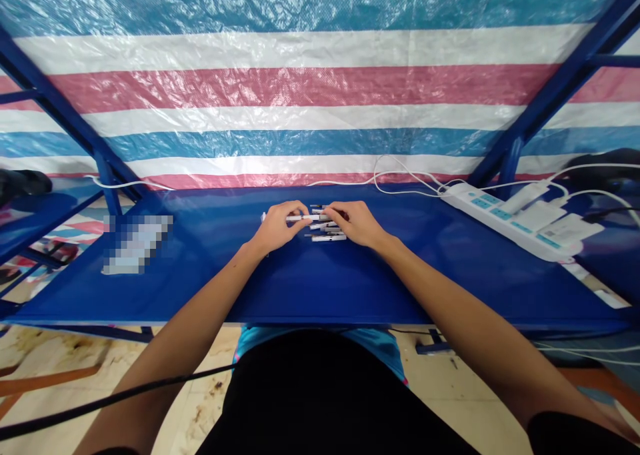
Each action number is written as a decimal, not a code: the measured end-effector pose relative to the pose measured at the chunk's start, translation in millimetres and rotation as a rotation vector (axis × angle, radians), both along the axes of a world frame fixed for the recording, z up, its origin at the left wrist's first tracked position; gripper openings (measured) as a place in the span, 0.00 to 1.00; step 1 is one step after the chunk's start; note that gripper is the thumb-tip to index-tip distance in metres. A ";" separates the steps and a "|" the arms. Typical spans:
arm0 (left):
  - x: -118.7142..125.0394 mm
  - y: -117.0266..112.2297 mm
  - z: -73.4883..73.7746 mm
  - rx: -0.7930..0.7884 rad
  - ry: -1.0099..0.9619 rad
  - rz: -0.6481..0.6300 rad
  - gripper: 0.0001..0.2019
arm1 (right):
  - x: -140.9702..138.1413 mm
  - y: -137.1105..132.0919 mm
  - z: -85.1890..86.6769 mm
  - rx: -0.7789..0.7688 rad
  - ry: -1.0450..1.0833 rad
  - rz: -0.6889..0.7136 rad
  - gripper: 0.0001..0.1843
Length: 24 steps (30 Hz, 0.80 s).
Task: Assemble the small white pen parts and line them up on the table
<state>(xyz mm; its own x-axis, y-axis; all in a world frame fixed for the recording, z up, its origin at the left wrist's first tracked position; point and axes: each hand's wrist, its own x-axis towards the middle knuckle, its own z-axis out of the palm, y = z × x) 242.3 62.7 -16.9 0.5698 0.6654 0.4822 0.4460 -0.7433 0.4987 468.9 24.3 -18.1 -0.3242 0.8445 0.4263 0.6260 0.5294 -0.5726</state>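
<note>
Head view, centre of frame: one white pen [300,218], held level above the table and pinched between thumb and fingers of the left hand [283,227]. Its far end points to the left of the frame. Right hand [357,225]: fingers curled down at the pen's right end and over the pile; whether they grip anything cannot be told. Both hands sit close together, nearly touching.

Beneath and just right of them: several pens [325,231], white with black parts, lying roughly parallel in a loose pile on a blue table [350,288].

Right side of the table: white power strip [510,221], angled, with white chargers [545,215] plugged in and white cables [400,178] looping behind it.

Left side of the table: pixelated patch [136,243].

Behind: striped tarp [300,88] in blue, white and red, with blue metal frame [565,75] at upper right.

Lower left: black cable [110,401] across the left forearm [170,348].
</note>
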 end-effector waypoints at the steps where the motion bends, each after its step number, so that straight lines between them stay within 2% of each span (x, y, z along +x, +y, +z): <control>1: 0.0 0.4 -0.3 0.006 -0.001 0.000 0.14 | 0.1 0.2 0.2 -0.001 -0.013 -0.002 0.24; 5: 0.2 2.3 -2.2 0.025 -0.006 -0.006 0.13 | 0.4 1.1 0.8 -0.002 -0.033 0.000 0.24; 15: -0.1 2.0 -0.1 -0.040 0.049 -0.006 0.24 | 1.0 1.8 -1.3 0.029 0.052 0.074 0.19; 19: -0.5 0.7 2.3 -0.057 0.051 0.030 0.25 | 4.6 2.5 0.0 0.039 0.046 0.080 0.18; 21: -1.0 0.7 2.4 -0.058 0.029 0.083 0.23 | 9.4 3.7 0.6 0.056 0.033 0.066 0.22; 24: -2.8 1.6 1.5 -0.057 -0.033 0.184 0.22 | 18.9 6.8 -2.5 0.054 -0.037 0.045 0.37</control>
<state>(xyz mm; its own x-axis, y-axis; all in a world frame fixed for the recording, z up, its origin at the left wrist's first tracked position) 239.4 64.3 -15.4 0.4199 0.7839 0.4574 0.5545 -0.6205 0.5545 487.8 31.1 -20.6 -0.3776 0.8049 0.4578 0.6212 0.5868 -0.5194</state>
